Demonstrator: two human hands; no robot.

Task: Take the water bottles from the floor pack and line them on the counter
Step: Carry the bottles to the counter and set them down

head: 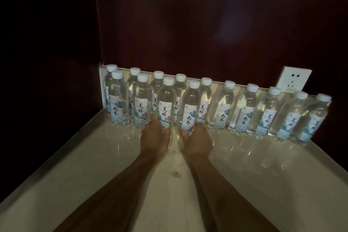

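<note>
Your left hand (154, 137) grips one water bottle (165, 103), your right hand (197, 139) another (190, 107), both standing on the worktop (94, 165).

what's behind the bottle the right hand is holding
The right hand grips a front-row bottle. Directly behind it stand back-row bottles, one at each shoulder, then the pale backsplash. Their lower halves are hidden by it.

Dark reddish-brown wall panel (207, 24) stands behind the table. White wall socket (293, 79) is mounted low on the panel at right, its slots facing outward. Pale backsplash strip (218, 84) runs along the panel's base. Lighting is dim.
</note>
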